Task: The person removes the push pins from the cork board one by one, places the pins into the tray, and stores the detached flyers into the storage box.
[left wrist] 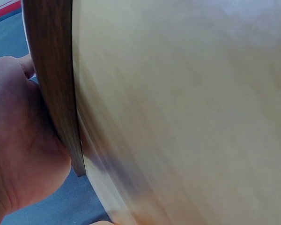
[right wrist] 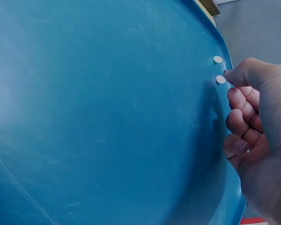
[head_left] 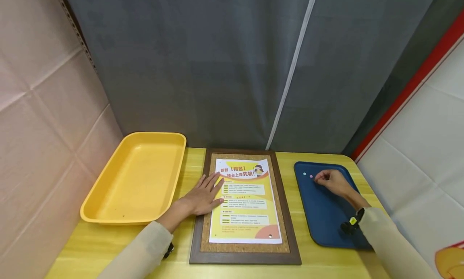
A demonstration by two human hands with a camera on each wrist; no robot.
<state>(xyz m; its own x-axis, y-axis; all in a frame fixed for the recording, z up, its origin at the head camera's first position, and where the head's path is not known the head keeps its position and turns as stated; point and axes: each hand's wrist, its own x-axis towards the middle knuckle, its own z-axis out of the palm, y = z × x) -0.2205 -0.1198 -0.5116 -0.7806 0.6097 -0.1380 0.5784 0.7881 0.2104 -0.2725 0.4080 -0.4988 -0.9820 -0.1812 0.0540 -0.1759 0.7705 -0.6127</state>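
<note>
A sheet of yellow and white printed paper [head_left: 246, 226] lies on a cork board [head_left: 286, 242] with a dark wooden frame [head_left: 246, 258]. My left hand [head_left: 204, 196] rests across the frame's left side, its spread fingers on the paper's left edge. In the left wrist view the palm [left wrist: 25, 140] is against the frame. My right hand [head_left: 335, 182] is over the blue tray [head_left: 326, 226], fingers curled and thumb toward the index finger. Two small pale tacks [right wrist: 218, 59] stand right beside its fingertips. A dark speck shows at the thumb tip; I cannot tell whether it is held.
To the left stands a yellow plastic tray [head_left: 145, 170] with raised sides. All this is on a light wood-grain table [head_left: 185, 246]. A grey curtain [head_left: 203, 69] hangs behind, with pale panels [head_left: 47, 150] at left and right.
</note>
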